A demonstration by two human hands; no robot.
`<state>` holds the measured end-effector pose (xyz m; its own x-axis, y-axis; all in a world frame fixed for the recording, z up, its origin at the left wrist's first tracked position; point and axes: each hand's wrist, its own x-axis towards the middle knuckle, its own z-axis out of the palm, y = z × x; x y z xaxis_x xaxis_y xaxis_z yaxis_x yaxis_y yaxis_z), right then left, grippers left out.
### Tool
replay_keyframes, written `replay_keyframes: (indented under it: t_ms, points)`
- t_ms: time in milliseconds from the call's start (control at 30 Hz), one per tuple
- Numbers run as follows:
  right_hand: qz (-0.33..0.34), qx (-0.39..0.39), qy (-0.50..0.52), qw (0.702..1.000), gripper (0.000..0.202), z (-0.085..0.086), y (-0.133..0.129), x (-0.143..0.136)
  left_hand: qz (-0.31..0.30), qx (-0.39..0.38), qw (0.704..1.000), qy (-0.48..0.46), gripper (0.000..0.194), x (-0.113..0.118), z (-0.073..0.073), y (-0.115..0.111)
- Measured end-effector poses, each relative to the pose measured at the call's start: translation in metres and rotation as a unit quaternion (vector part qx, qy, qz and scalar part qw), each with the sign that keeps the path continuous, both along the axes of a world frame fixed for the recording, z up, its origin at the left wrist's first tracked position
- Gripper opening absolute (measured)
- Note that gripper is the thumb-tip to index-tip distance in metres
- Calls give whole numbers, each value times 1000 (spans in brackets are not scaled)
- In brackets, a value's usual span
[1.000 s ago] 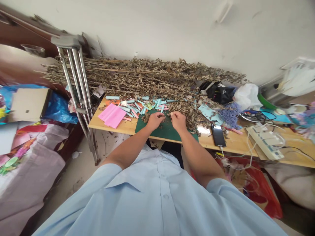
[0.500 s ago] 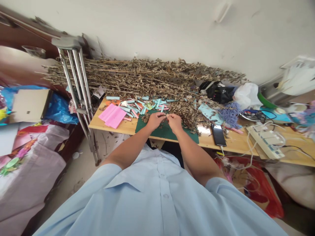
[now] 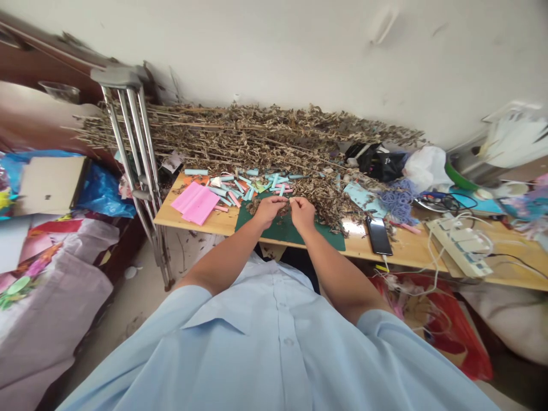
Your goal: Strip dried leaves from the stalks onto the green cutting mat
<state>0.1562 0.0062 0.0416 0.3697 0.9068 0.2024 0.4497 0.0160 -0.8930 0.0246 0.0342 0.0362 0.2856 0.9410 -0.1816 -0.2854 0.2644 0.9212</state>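
Observation:
Over the green cutting mat [image 3: 295, 233], my left hand [image 3: 270, 210] and my right hand [image 3: 302, 214] meet almost fingertip to fingertip, both closed in a pinch. Whatever lies between the fingers is too small to make out. Crumbled dried leaves [image 3: 334, 200] are heaped just right of and behind my right hand, and a few lie beside my left. Several small blue and pink paper rolls [image 3: 233, 197] are scattered beyond my left hand. Pink paper sheets [image 3: 194, 202] lie further left on the wooden table [image 3: 169, 216].
Long dried leafy stalks [image 3: 240, 128] are piled along the wall. Metal crutches [image 3: 135, 142] stand at the table's left end. To the right are a phone [image 3: 379, 235] on a cable, blue yarn [image 3: 400, 201], a white plastic bag [image 3: 427, 168] and a power strip [image 3: 460, 245].
My hands stay pinched together over the mat with only slight finger movement; a small gap shows between the fingertips. The view has shifted a little.

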Motion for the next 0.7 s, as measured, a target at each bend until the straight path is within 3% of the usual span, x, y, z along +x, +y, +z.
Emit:
replay_keyframes:
  t_ms: [367,700]
  points:
    - [19,30,-29,999,30,0,-8,-7,13,-27,999,-38,45,1,0,-2]
    - [31,28,-67,997,29,-2,-11,-4,25,21,999,20,35,-1,-3,1]
